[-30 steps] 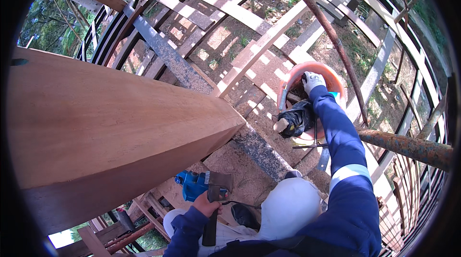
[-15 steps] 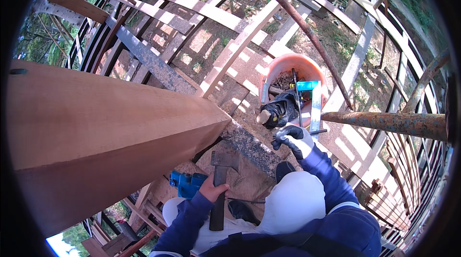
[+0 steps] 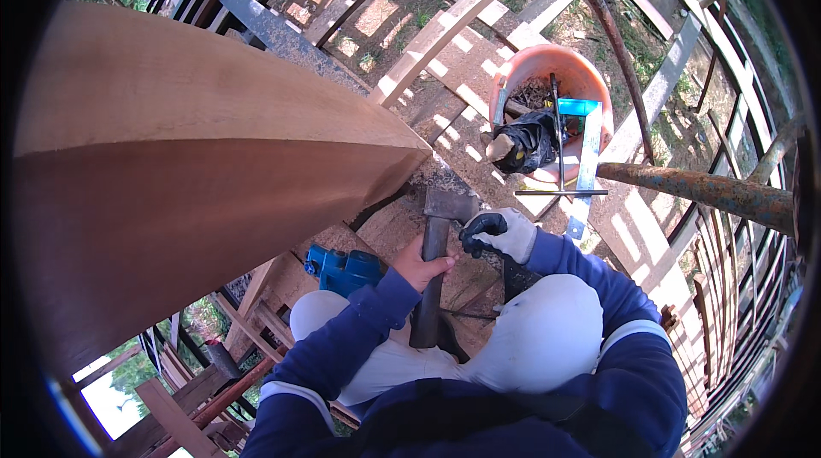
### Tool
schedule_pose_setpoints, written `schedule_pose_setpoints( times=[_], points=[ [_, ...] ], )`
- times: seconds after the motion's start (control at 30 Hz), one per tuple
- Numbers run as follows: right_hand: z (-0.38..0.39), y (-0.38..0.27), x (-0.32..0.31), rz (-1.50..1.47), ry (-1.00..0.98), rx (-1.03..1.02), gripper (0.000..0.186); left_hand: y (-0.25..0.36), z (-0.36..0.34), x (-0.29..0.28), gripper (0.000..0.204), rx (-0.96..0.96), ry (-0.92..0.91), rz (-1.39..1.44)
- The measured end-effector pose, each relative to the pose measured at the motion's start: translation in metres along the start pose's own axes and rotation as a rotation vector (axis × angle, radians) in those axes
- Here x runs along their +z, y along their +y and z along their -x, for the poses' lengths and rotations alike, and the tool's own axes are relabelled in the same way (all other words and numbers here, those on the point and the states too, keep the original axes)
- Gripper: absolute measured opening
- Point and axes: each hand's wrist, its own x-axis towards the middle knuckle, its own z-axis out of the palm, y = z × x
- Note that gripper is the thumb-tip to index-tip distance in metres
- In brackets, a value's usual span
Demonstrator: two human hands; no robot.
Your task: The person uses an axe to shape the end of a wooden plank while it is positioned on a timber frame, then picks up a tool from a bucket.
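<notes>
Between the white-clad knees (image 3: 552, 321), a dark hatchet (image 3: 435, 244) is held up, its metal head (image 3: 451, 204) toward twelve o'clock and its handle (image 3: 425, 317) running down between six and seven. The bare left hand (image 3: 417, 265) grasps the handle just below the head, fingers wrapped around it and thumb laid across. At four o'clock from the head, the gloved right hand (image 3: 500, 234) has its fingers curled just beside the metal; whether they touch it or pinch something small cannot be told.

The hatchet will likely prove stiff, sturdy and head-heavy. Its thick handle looks fairly smooth, so a damp palm might slide on it. Holding close under the head should give control and little swing; a grip near the butt would add force but let the head droop. Fingers do best to avoid the end of the head toward three o'clock, where the edge seems to be.

From the hatchet, a large brown timber (image 3: 222, 107) lies at ten o'clock, a blue power tool (image 3: 346, 270) at eight, and an orange bucket (image 3: 569, 60) between one and two.
</notes>
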Motion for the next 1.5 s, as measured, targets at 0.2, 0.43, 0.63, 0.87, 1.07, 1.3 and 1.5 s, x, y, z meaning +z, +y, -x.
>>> schedule_pose_setpoints(
  times=[0.2, 0.43, 0.63, 0.87, 1.07, 1.3, 1.5],
  points=[
    [0.001, -0.072, -0.027, 0.721, 0.309, -0.330, 0.019, -0.018, 0.009, -0.012, 0.023, 0.019, 0.078, -0.039],
    [-0.081, -0.091, -0.210, 1.769, 0.757, 0.369, 0.028, -0.019, 0.022, -0.021, 0.023, -0.016, 0.169, -0.071],
    [-0.136, -0.066, -0.247, 2.107, 0.326, 0.673, 0.035, -0.023, 0.037, -0.021, 0.024, -0.036, 0.257, -0.158],
    [-0.157, -0.039, -0.272, 2.211, 0.368, 0.678, 0.035, -0.016, 0.041, -0.014, 0.029, -0.024, 0.298, -0.394],
    [-0.118, -0.077, -0.240, 2.142, 0.474, 0.550, 0.026, -0.019, 0.046, -0.018, 0.027, 0.026, 0.273, -0.551],
    [-0.017, -0.099, -0.163, 1.226, 1.129, -0.117, 0.021, -0.026, 0.016, -0.025, 0.025, 0.037, 0.184, -0.583],
    [0.110, -0.118, -0.014, -0.106, 0.914, -0.156, 0.007, 0.027, 0.102, 0.021, 0.020, -0.001, -0.030, -0.092]
  ],
)
